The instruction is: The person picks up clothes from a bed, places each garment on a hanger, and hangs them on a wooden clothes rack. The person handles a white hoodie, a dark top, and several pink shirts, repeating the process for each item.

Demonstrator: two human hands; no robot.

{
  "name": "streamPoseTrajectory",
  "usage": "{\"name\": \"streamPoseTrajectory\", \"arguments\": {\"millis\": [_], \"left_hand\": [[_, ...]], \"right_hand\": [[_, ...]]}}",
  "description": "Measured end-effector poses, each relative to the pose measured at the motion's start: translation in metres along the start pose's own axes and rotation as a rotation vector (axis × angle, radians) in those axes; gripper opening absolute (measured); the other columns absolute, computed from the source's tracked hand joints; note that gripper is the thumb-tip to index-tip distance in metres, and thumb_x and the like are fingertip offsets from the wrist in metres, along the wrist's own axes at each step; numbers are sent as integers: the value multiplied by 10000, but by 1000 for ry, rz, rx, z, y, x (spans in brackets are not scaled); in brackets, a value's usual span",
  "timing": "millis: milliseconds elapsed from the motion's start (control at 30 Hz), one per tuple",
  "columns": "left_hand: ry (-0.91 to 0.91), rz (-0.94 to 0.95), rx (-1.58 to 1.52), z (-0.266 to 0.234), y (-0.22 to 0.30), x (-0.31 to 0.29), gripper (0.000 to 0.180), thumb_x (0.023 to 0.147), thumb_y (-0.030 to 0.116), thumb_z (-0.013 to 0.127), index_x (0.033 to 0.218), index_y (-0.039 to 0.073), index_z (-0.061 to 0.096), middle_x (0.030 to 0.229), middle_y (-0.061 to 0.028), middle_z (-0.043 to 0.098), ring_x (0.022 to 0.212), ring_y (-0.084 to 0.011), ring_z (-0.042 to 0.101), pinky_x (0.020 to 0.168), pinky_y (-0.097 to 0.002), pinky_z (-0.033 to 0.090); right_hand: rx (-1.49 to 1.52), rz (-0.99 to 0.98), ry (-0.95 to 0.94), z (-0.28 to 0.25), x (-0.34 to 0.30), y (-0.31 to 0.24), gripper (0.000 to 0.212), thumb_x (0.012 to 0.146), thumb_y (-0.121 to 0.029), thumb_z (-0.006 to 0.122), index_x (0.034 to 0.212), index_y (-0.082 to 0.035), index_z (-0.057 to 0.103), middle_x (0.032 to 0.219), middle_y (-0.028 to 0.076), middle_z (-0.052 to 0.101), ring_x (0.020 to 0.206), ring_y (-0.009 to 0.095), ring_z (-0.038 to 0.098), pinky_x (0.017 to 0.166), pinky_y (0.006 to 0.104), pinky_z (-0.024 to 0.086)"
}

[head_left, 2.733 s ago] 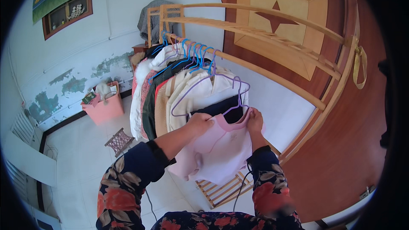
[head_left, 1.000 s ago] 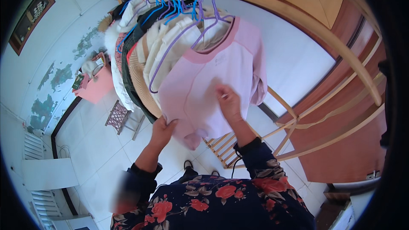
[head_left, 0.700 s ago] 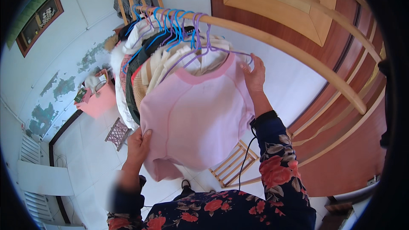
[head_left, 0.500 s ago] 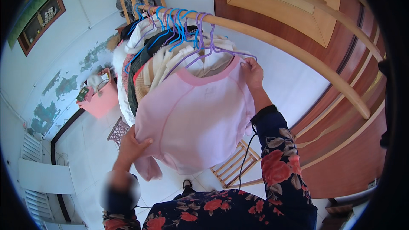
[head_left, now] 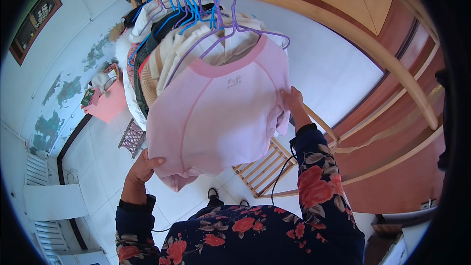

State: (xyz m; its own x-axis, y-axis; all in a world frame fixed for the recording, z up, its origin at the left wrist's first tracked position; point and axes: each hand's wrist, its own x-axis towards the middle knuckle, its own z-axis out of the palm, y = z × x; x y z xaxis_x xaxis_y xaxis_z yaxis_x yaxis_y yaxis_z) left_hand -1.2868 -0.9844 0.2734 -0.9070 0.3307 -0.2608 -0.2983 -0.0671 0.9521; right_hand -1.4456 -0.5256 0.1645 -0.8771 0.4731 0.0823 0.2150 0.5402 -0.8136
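Observation:
A pink long-sleeved top (head_left: pixel 223 113) hangs on a purple hanger (head_left: pixel 236 28) at the near end of a row of clothes. My left hand (head_left: pixel 145 165) grips its left sleeve low down, thumb on top of the cloth. On the other side, my right hand (head_left: pixel 293 102) pinches the right sleeve below the shoulder; its fingertips are partly behind the fabric. The collar sits under the hanger's bar, and the hanger's hook is over the wooden rail (head_left: pixel 304 9).
Several garments (head_left: pixel 159 64) on blue and purple hangers fill the rail's far left. A slatted wooden rack (head_left: pixel 262 169) stands below the top. A pink bin (head_left: pixel 110 100) is by the peeling wall. The curved wooden frame (head_left: pixel 431 113) rises at right.
My right hand has moved down from the hanger's shoulder end to the sleeve. My left hand has slid lower along its sleeve. The whole view has shifted slightly.

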Motion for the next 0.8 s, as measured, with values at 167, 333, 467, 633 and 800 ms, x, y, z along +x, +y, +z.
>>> {"name": "streamPoseTrajectory", "arguments": {"millis": [167, 333, 467, 633, 800], "left_hand": [[55, 141, -63, -6, 3, -5, 500, 769, 316, 617, 1135, 12, 462, 1051, -47, 532, 971, -127, 482, 822, -283, 405], [273, 82, 193, -3, -5, -13, 315, 812, 221, 563, 1057, 28, 522, 917, -27, 576, 796, -82, 519, 700, -222, 419], [345, 214, 443, 15, -16, -6, 387, 723, 103, 633, 1072, 0, 503, 926, -44, 582, 838, -106, 528, 754, -260, 428], [189, 239, 582, 21, -35, 7, 477, 639, 138, 726, 1040, -28, 528, 914, -78, 601, 820, -134, 553, 725, -274, 452], [-31, -123, 629, -36, -51, 17, 317, 617, 184, 735, 833, -21, 628, 740, -62, 632, 682, -108, 578, 620, -258, 457]], "right_hand": [[82, 123, 189, -22, 10, 14, 280, 749, -303, 559, 956, -121, 608, 862, 137, 615, 822, 288, 588, 724, 348, 453], [107, 229, 376, -35, 24, -2, 287, 763, -265, 537, 1001, -112, 586, 973, 128, 582, 916, 279, 553, 773, 359, 439], [-95, 20, 547, -23, 4, -29, 350, 741, -175, 554, 1082, -101, 523, 1094, 148, 501, 1016, 301, 478, 825, 378, 411], [150, -389, 304, -17, -67, -57, 329, 721, -39, 541, 1046, -80, 528, 1018, 139, 519, 892, 280, 511, 796, 355, 418], [228, -305, -208, -23, -198, -31, 201, 779, -72, 549, 975, -33, 572, 781, 94, 610, 710, 109, 571, 637, 247, 460]]}}
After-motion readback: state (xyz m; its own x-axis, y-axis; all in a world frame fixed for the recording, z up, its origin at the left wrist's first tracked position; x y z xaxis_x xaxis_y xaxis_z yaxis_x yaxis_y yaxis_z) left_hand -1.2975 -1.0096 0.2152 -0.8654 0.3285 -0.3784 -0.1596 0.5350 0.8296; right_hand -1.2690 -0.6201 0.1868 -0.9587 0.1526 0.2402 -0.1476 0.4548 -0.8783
